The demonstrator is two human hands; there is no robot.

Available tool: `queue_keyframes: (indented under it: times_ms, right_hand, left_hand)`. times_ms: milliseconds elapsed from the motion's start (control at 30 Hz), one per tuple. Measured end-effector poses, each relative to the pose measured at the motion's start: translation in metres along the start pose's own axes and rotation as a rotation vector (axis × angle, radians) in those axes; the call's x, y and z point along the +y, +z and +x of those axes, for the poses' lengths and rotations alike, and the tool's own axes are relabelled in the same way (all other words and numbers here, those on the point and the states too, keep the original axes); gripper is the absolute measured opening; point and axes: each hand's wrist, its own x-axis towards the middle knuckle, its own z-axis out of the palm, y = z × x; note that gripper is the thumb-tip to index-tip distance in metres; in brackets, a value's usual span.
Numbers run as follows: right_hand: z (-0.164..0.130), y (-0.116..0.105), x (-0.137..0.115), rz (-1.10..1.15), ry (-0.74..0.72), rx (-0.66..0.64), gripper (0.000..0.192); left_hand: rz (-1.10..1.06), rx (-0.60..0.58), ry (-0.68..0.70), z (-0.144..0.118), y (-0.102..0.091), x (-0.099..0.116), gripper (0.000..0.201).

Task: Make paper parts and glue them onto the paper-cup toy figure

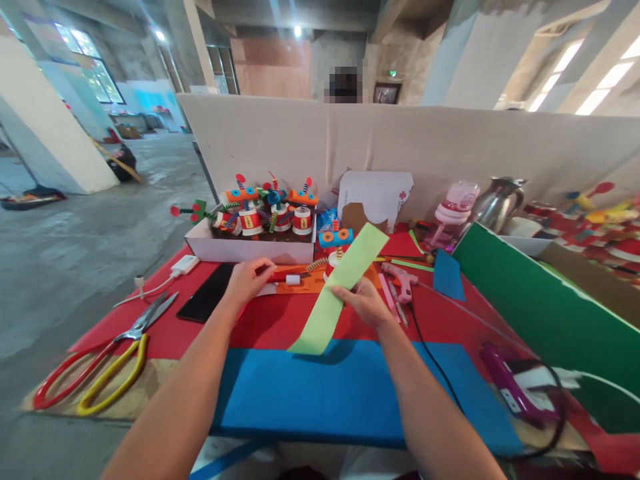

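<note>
Both forearms reach forward over the table (280, 323), bare and roughly parallel, the left one angled slightly inward. The right hand (367, 300) pinches a long strip of light green paper (340, 287) about its middle, thumb on top, fingers curled under; the strip tilts up and away toward the right, and its lower end hangs just above a wide blue felt sheet (330, 393) lying at the near edge. The left hand (247, 280) is loosely clenched with knuckles up, its fingertips closing on a small red object (280, 273) — too small to identify — which lies on an orange sheet (305, 283).

Just left of that hand lies a flat black phone (207, 300), glossy and dark. Farther left rest large scissors with red and yellow loop handles (105, 363). Behind the hands stands a white cardboard box (250, 247) filled with colourful paper-cup figures (265, 210) — striped, with coiled pipe-cleaner arms. A pink glue gun (400, 280) lies right of the green strip on the red cloth.
</note>
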Motion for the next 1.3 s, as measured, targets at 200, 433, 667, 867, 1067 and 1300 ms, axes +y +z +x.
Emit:
queue_keyframes:
  times_ms: [200,433,667,867,1067,1300]
  right_hand:
    - [-0.002,0.013,0.007,-0.061,0.008,-0.018,0.026]
    - [0.0,0.011,0.007,-0.032,-0.004,0.001,0.027]
    - [-0.003,0.008,0.005,0.003,0.063,-0.066,0.031]
    - [-0.006,0.014,0.002,0.02,0.119,-0.264,0.043]
    - [-0.008,0.022,0.005,0.16,0.128,-0.185,0.03]
    - [-0.006,0.028,0.016,0.323,0.178,-0.14,0.038]
  left_hand:
    - [0.244,-0.115,0.412,0.002,0.021,-0.013,0.014]
    - [0.414,-0.113,0.408,-0.007,0.039,-0.008,0.03]
    - [0.244,0.036,0.378,-0.007,0.026,0.006,0.026]
    - [-0.198,0.207,0.377,-0.02,-0.001,0.043,0.022]
    - [-0.113,0.016,0.548,-0.03,0.009,0.062,0.016]
    - [-0.069,-0.085,0.576,-0.031,0.019,0.065,0.015]
